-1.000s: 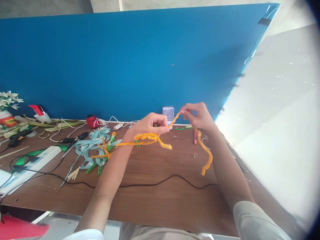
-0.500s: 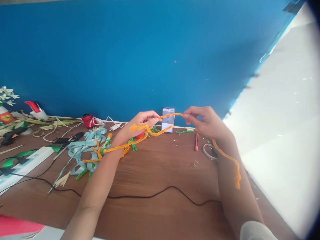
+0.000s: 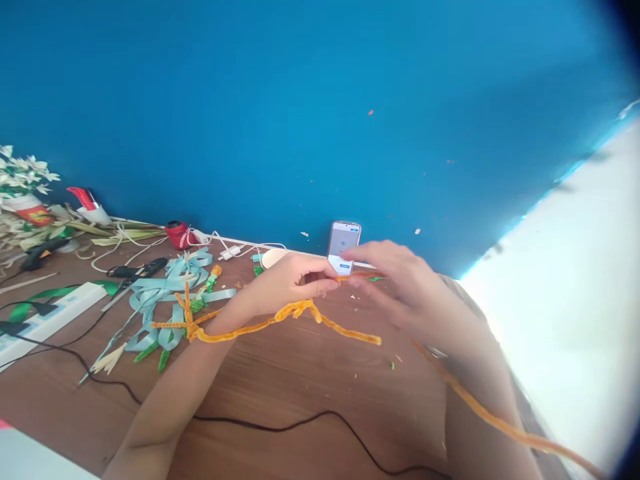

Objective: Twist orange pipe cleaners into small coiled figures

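Orange pipe cleaners (image 3: 345, 331), twisted together with several short ends, hang in front of my left hand (image 3: 295, 283) and lie across that forearm. Between its thumb and forefinger, my left hand pinches an orange strand. My right hand (image 3: 420, 293), blurred, is just to the right, its thumb and forefinger apart around that strand. A long orange length (image 3: 500, 423) trails below my right hand over the forearm toward the lower right. Behind the fingers, a phone (image 3: 344, 237) leans upright against the blue wall.
Left on the brown table (image 3: 280, 393) are a tangle of light blue ribbon (image 3: 145, 300), a white power strip (image 3: 75, 313) and a red spool-like object (image 3: 179, 235). A black cable (image 3: 280, 427) crosses the front. White flowers (image 3: 25, 173) stand far left.
My right hand has opened its pinch and come closer to my left hand. The trailing orange length has swung out to the lower right. The view has shifted somewhat.
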{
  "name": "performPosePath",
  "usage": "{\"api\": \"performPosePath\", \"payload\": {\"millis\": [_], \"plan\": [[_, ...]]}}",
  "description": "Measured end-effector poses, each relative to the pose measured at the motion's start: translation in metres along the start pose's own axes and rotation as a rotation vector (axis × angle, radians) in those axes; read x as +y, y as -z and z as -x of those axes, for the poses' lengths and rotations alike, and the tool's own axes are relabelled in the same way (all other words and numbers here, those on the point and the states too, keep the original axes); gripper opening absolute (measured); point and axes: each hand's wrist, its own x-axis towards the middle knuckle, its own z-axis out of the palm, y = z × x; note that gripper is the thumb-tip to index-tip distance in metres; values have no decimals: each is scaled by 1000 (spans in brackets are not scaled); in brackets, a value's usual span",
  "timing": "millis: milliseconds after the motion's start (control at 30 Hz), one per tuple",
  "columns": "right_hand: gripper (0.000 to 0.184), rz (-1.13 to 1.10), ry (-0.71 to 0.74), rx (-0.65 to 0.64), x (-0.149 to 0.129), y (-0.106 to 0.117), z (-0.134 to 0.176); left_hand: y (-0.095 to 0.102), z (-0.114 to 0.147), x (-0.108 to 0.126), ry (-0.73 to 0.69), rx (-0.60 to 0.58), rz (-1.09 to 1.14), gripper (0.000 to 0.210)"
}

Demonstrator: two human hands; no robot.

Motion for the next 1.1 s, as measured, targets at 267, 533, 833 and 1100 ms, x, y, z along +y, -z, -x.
{"api": "performPosePath", "payload": {"millis": [267, 533, 833, 1100], "plan": [[20, 75, -112, 194, -13, -31, -4, 6, 3, 7, -49, 65, 53, 28], [19, 220, -138, 229, -7, -32, -12, 4, -11, -26, -478, 435, -490, 17], [28, 618, -55, 135, 9, 8, -1, -10, -24, -40, -490, 372, -319, 11], [20, 702, -223, 192, 48, 29, 20, -3, -16, -32, -527, 363, -441, 13]]}}
